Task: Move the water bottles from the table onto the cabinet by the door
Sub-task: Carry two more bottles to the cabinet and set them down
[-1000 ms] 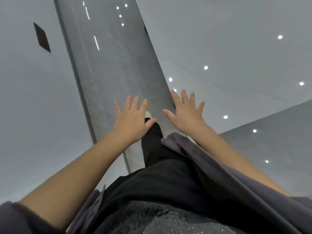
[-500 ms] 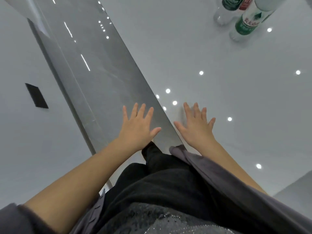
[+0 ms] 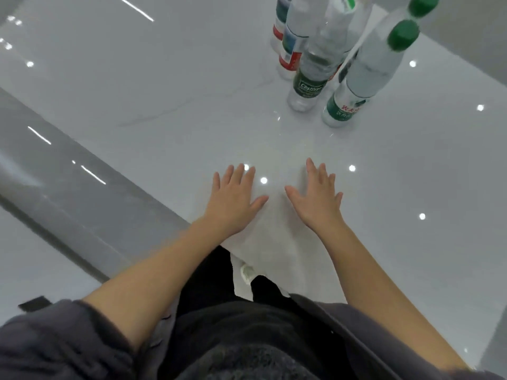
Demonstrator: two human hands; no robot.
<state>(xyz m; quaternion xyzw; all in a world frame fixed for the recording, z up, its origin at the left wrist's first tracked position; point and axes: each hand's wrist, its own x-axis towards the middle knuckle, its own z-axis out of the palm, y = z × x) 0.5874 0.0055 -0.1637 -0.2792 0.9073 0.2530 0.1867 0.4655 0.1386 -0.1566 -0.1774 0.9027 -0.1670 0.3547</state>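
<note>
Several clear water bottles stand upright in a cluster on the glossy white table (image 3: 164, 86) at the upper right. The nearest bottle (image 3: 365, 75) has a green cap and green label. Left of it stands a bottle with a dark green label (image 3: 315, 69), and behind that a bottle with a red and blue label (image 3: 292, 42). My left hand (image 3: 233, 200) and my right hand (image 3: 317, 197) hover flat, palms down, fingers spread, over the table's near part, well short of the bottles. Neither hand holds anything.
The table's near edge (image 3: 208, 234) runs diagonally from the left to my body. Beyond it lies a grey glossy floor strip (image 3: 68, 182) and paler floor with a small dark patch (image 3: 34, 303). My dark clothing fills the bottom of the view.
The view has swung up and onto the table, so the bottles now show in full. Both hands stay spread and empty, now over the tabletop instead of the floor.
</note>
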